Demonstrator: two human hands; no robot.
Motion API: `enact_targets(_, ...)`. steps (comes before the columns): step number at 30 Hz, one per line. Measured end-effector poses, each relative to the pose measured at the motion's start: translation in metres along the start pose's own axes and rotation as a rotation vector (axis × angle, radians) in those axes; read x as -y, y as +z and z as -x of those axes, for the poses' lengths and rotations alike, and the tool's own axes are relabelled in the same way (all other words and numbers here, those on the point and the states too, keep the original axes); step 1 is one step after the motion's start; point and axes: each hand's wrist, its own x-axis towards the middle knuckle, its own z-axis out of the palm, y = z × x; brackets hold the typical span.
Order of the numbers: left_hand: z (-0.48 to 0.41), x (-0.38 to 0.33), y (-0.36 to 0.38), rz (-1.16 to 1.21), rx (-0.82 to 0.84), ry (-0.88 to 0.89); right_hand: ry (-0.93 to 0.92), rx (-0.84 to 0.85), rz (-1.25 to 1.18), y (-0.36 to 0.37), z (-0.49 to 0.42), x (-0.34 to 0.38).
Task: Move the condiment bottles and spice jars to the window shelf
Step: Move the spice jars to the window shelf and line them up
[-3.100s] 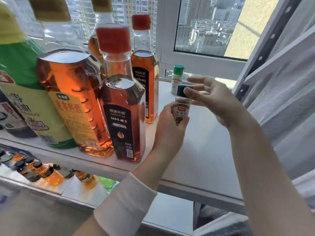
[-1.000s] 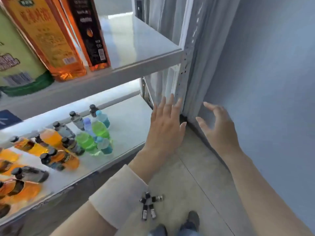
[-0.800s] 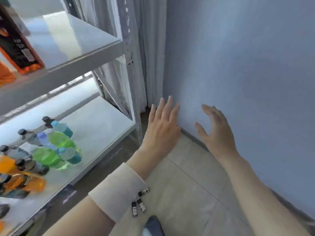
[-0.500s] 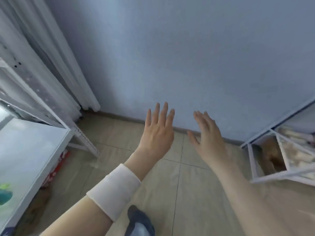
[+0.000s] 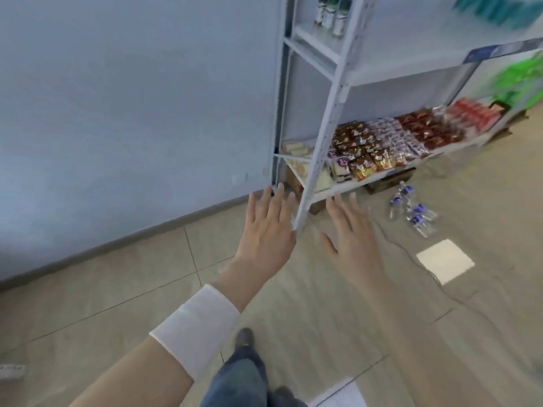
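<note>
Both hands float in front of me over the tiled floor, holding nothing. My left hand (image 5: 268, 230), with a white wristband on its forearm, has straight spread fingers. My right hand (image 5: 351, 236) is also flat with fingers extended. Three small jars with dark caps (image 5: 330, 13) stand on an upper board of a white metal shelf rack (image 5: 326, 136) ahead on the right, well above and beyond both hands. The window shelf with the oil bottles is out of view.
The rack's lowest board carries many snack packets (image 5: 390, 145). Several small water bottles (image 5: 411, 212) lie on the floor by the rack, near a white paper sheet (image 5: 445, 261) and a thin cable. A blue wall (image 5: 132, 98) fills the left. My legs show below.
The view has swung right, away from the window shelf and the spice jar set there, past the blue wall to a second rack. Both hands stay empty and spread.
</note>
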Motion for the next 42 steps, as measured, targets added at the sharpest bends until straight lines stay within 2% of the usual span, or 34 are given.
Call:
enact_targets(3,-0.040,-0.047,0.010,0.002,0.018,0.107,0.113,-0.025,-0.007,-0.013,0.008,-0.050)
enact_targets(9,-0.131,-0.119,0.038,0.005,-0.016,0.254,0.207,-0.120,0.045,-0.033,-0.015,-0.144)
enact_targets(13,-0.207,-0.148,0.049,0.023,-0.074,0.272,0.212,-0.155,0.076,-0.044,-0.067,-0.202)
enact_targets(19,-0.318,-0.170,0.055,0.099,-0.099,0.249,0.187,-0.116,0.104,-0.061,-0.158,-0.282)
enact_targets(24,-0.389,-0.182,0.063,0.099,-0.154,0.242,0.209,-0.138,0.035,-0.069,-0.218,-0.330)
enact_targets(31,-0.489,-0.200,0.077,0.051,-0.268,0.128,0.086,-0.141,-0.048,-0.066,-0.315,-0.412)
enact_targets(37,-0.566,-0.226,0.069,0.049,-0.301,-0.082,-0.112,-0.092,-0.116,-0.080,-0.399,-0.472)
enact_targets(42,-0.611,-0.212,0.049,0.105,-0.404,-0.277,-0.261,-0.071,-0.242,-0.086,-0.473,-0.490)
